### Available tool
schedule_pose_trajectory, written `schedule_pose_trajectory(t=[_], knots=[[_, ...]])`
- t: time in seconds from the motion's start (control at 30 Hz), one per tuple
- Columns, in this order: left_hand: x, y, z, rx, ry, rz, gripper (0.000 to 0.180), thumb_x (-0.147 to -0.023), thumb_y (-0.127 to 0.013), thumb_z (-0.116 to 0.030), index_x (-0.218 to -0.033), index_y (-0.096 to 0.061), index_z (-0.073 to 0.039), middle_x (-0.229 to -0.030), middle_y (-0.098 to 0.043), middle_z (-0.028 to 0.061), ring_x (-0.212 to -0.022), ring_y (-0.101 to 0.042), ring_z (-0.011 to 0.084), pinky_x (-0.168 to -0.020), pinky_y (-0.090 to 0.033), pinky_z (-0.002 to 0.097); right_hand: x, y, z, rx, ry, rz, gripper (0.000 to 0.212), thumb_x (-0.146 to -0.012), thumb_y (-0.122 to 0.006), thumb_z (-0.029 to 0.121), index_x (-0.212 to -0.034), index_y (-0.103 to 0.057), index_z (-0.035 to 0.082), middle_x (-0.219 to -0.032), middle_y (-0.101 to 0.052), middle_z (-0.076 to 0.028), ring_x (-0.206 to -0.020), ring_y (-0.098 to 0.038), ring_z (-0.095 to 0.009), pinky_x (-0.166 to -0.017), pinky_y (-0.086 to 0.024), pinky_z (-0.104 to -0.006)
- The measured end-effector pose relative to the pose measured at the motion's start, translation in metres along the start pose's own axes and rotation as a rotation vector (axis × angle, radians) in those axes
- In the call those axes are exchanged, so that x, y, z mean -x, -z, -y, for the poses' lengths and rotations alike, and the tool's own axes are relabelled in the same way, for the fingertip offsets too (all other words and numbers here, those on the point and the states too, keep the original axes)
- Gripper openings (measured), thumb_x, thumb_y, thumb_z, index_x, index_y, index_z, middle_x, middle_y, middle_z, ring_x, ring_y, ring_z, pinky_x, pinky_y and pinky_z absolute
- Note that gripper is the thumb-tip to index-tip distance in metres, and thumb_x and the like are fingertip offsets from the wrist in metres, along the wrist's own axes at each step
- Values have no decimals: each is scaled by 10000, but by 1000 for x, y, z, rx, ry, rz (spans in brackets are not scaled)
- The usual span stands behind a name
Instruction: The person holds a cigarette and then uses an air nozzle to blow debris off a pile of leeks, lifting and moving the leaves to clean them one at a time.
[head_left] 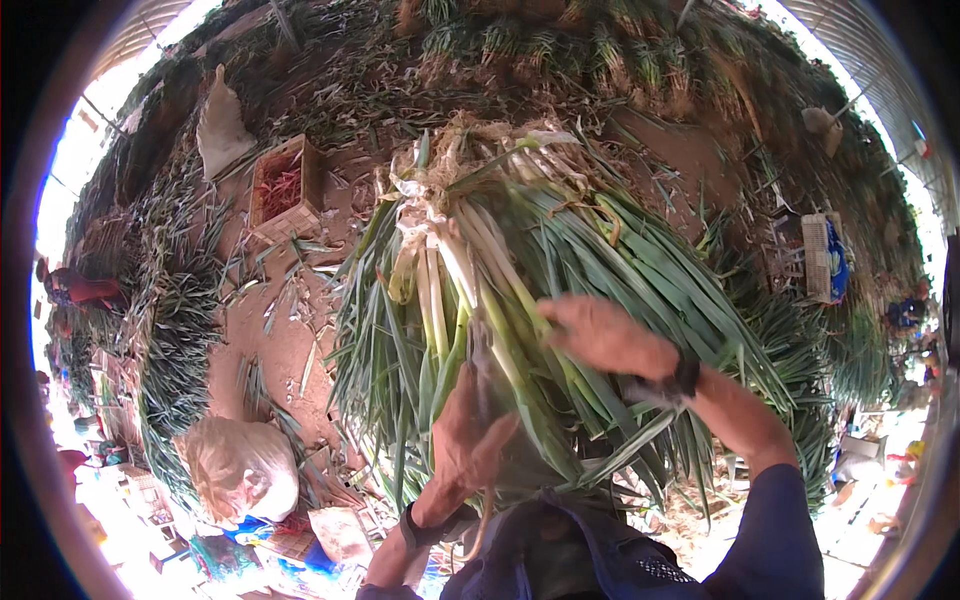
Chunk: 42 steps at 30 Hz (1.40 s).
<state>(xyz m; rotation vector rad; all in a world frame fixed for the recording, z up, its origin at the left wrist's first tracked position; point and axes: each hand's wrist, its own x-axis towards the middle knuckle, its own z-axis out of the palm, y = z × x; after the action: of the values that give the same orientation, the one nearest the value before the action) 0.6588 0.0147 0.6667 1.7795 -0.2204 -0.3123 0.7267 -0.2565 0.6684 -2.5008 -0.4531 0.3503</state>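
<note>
A big heap of leeks or large green onions [650, 270] lies in front of me, white stems and roots at the far end, long green leaves fanning toward me. My left hand [465, 435] is at the near side of the heap, fingers curled and pointing away, around something blurred and greyish that I cannot make out. A thin pale strand hangs below it. My right hand [610, 335], smeared by motion, is over the green stalks just right of the middle. Whether its fingers grip a stalk is not visible. Dark bands circle both wrists.
A crate [283, 222] with red strips inside stands far left, beside a pale sack [222, 125]. Another bulging sack [240, 470] sits near left. More leek piles [180, 340] line the sides and back. A pale crate [822, 255] stands right. Another person [85, 288] is far left.
</note>
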Motion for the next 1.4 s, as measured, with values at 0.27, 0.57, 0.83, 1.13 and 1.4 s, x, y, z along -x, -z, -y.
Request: schedule_pose_trajectory(t=[0.27, 0.57, 0.83, 1.13, 1.4], knots=[[-26, -8, -23, -48, 153, 74, 781, -860, -735, -323, -1501, -451, 23, -883, -549, 65, -803, -508, 156, -729, -458, 313, -74, 22, -111, 521, -518, 54, 580, -873, -811, 304, -1226, -542, -68, -1052, -710, -249, -999, -711, -412, -809, -577, -534], [-41, -33, -11, -9, 181, 103, 727, -862, -731, -294, -1494, -500, -18, -750, -459, 11, -670, -456, 130, -630, -414, 298, 27, 62, -78, 610, 105, -206, 250, -945, -685, 244, -1031, -575, 37, -689, -621, -170, -675, -663, -369, -567, -483, -470], [-34, -69, -9, -30, 173, 189, 742, -863, -743, -301, -1497, -493, -8, -756, -525, 45, -674, -508, 164, -647, -454, 328, 143, 36, -7, 494, -223, 11, 408, -961, -691, 285, -1240, -594, 4, -536, -573, -98, -485, -619, -287, -470, -452, -404], [-59, -95, -27, -235, 302, 319, 645, -910, -719, -318, -1432, -504, -7, -872, -686, 182, -771, -689, 310, -739, -545, 419, 199, 6, 10, 322, -295, -8, 474, -937, -713, 265, -1289, -594, -28, -578, -631, -143, -512, -653, -331, -483, -486, -432], [-91, -87, 12, 20, 268, 228, 671, -910, -728, -312, -1471, -527, -5, -1026, -729, 184, -909, -700, 243, -858, -545, 379, 222, 28, -20, 234, -418, 51, 454, -945, -713, 249, -1317, -600, 13, -631, -648, -173, -556, -666, -349, -505, -496, -445]])
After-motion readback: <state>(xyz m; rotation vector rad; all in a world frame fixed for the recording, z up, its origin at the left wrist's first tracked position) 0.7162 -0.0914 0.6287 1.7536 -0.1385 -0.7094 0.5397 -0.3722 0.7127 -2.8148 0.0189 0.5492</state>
